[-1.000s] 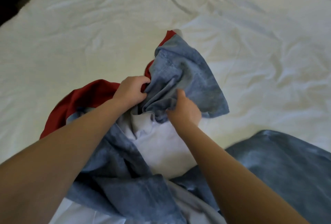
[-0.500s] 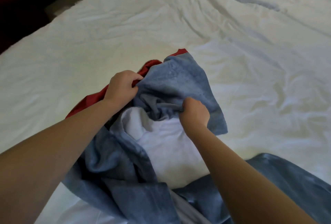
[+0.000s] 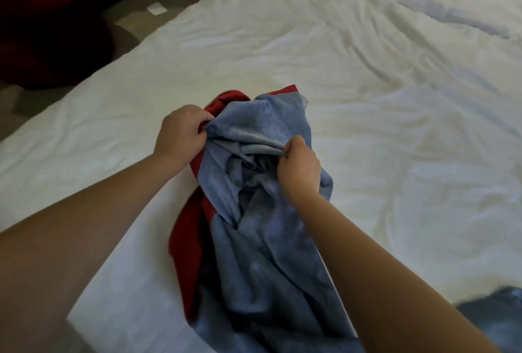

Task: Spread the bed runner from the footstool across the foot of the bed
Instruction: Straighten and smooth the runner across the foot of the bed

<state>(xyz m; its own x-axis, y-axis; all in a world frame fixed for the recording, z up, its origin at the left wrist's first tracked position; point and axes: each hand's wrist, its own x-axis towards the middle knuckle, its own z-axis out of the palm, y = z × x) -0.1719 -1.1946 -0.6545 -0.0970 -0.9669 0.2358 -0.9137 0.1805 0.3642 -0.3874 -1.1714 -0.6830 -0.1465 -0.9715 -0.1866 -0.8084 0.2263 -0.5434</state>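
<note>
The bed runner (image 3: 265, 234), blue-grey patterned cloth with a red edge, lies bunched in a long heap on the white bed (image 3: 367, 84). My left hand (image 3: 180, 132) grips the runner's upper left edge where blue meets red. My right hand (image 3: 299, 166) pinches a blue fold a little to the right and nearer me. The cloth between the two hands is gathered in folds. More of the runner trails toward me, and another blue part (image 3: 491, 316) shows at the lower right corner.
The bed's left edge runs diagonally from the lower left to the top middle. Beyond it lies beige floor (image 3: 132, 22) with a white scrap (image 3: 156, 9). A dark red upholstered piece (image 3: 36, 2) stands at the top left. The white cover is wrinkled.
Both hands have lifted and drawn the runner's end together, so the white sheet seen between the folds is now covered. The view has shifted up and left, showing floor and the red piece.
</note>
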